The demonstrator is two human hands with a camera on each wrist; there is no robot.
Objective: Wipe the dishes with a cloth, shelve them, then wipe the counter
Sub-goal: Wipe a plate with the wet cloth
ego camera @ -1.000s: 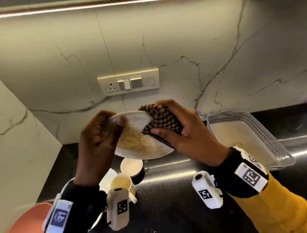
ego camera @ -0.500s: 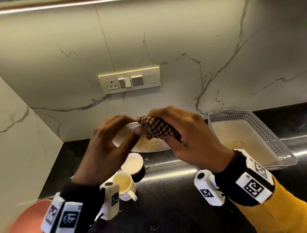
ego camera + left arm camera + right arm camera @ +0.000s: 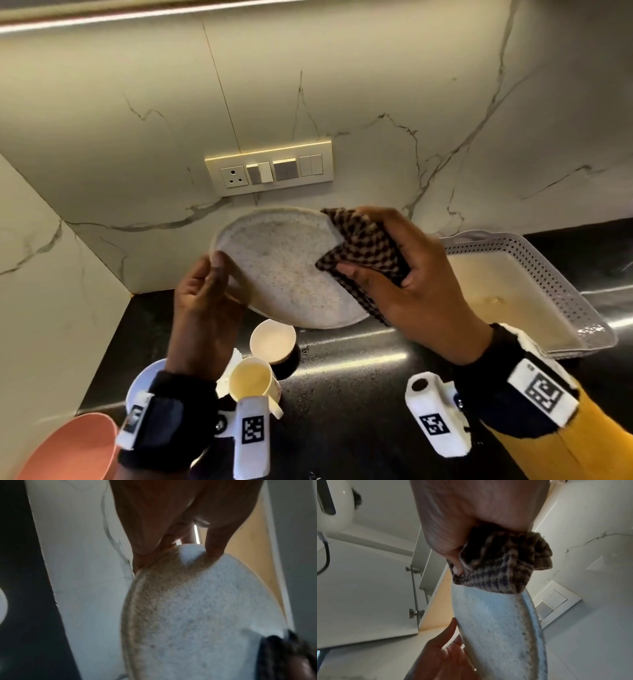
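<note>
A round speckled white plate [image 3: 287, 270] is held tilted in the air above the black counter [image 3: 359, 394]. My left hand [image 3: 209, 284] pinches its left rim, thumb on the near face. My right hand [image 3: 411, 281] grips a brown checked cloth [image 3: 363, 246] folded over the plate's right rim. The left wrist view shows the plate [image 3: 197, 615] pinched between the fingertips [image 3: 214, 553], with the cloth [image 3: 283, 655] at the far edge. In the right wrist view the cloth [image 3: 496, 563] wraps the plate's [image 3: 496, 635] rim, and my left hand [image 3: 440, 655] is at the far end.
Two cups [image 3: 272, 341] [image 3: 251, 382] stand on the counter under the plate. Beside them sits a white dish [image 3: 144, 380], and a pink bowl [image 3: 75, 448] is at the lower left. A white perforated tray [image 3: 561, 270] sits at the right. A switch panel [image 3: 270, 168] is on the marble wall.
The plate lay nearly flat and low half a second ago; it now stands tilted up with a broad face towards me. The cloth has shifted to the right rim.
</note>
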